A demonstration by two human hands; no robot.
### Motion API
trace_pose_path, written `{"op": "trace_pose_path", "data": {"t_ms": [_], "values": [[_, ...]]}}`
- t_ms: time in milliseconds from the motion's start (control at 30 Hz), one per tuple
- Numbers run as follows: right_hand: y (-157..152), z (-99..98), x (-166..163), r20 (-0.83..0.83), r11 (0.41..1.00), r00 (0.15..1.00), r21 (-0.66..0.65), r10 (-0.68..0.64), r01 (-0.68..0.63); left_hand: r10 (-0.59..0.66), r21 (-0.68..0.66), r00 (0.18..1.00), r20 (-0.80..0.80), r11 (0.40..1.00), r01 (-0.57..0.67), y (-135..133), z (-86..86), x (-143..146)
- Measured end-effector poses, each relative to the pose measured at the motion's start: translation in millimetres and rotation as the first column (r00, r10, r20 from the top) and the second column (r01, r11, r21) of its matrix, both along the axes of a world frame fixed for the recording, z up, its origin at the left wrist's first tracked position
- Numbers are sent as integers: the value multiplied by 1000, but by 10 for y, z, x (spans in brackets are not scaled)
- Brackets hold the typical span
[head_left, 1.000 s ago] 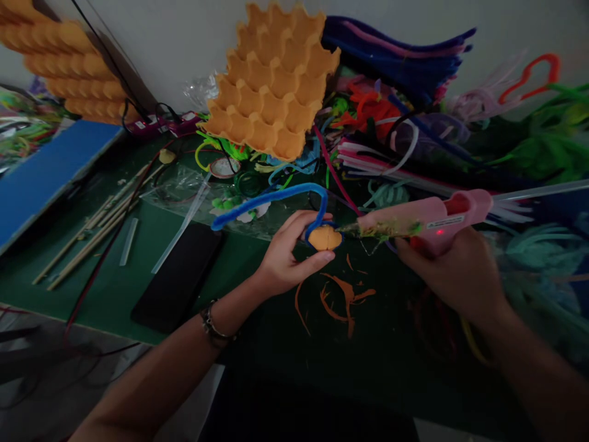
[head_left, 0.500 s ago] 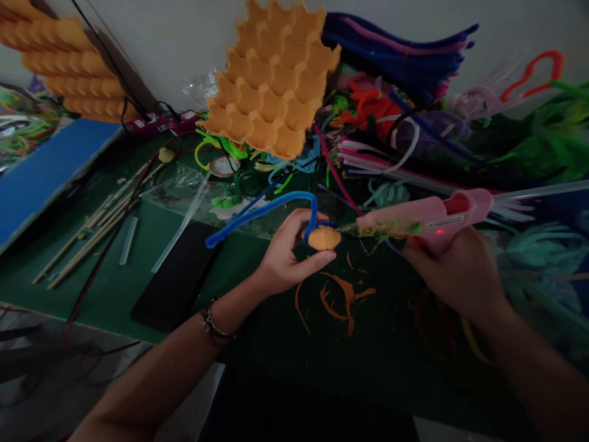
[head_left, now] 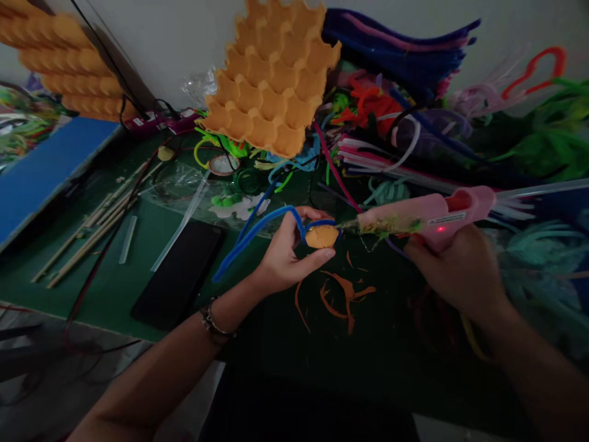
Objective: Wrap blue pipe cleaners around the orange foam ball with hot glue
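Note:
Between the thumb and fingers of my left hand (head_left: 288, 255) is a small orange egg-carton cup (head_left: 322, 237). A blue pipe cleaner (head_left: 257, 229) runs along the cup's rim, and its long free end bends out to the left over my hand. My right hand (head_left: 460, 276) is wrapped around the handle of a pink hot glue gun (head_left: 405, 215) with a red light glowing on it. The gun's nozzle meets or nearly meets the right side of the rim. A clear glue stick (head_left: 543, 190) sticks out of its back. Torn orange carton scraps (head_left: 347, 298) lie below the cup.
An orange egg tray (head_left: 276, 80) leans at the back. Bundles of pipe cleaners (head_left: 400, 49) crowd the right side. On the left lie a black phone (head_left: 177, 276), wooden sticks (head_left: 99, 230), a loose glue stick (head_left: 129, 239), a cable and a blue board (head_left: 50, 166).
The free end of the blue pipe cleaner has swung down and to the right. The cup has turned slightly in my left hand, and the glue gun stays close to its rim.

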State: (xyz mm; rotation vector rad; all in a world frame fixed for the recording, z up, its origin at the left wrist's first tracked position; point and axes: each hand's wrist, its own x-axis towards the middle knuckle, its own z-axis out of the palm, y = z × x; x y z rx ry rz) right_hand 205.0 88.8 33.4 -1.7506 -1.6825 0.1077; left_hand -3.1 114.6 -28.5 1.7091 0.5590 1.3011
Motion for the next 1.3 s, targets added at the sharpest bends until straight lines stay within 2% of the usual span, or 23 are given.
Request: {"op": "trace_pose_path", "data": {"t_ms": [133, 433, 1100, 1300], "values": [[9, -13, 3, 7, 1000, 1000, 19, 13, -14, -46, 14, 999, 29, 999, 45, 3, 8, 6], [6, -21, 0, 23, 1000, 1000, 7, 13, -13, -5, 21, 999, 37, 1000, 5, 1, 19, 4], [1, -10, -9, 2, 999, 1000, -50, -14, 14, -55, -34, 996, 68, 998, 57, -10, 48, -8], [-8, -35, 10, 16, 1000, 1000, -19, 9, -9, -67, -72, 993, 101, 995, 75, -16, 27, -4]]}}
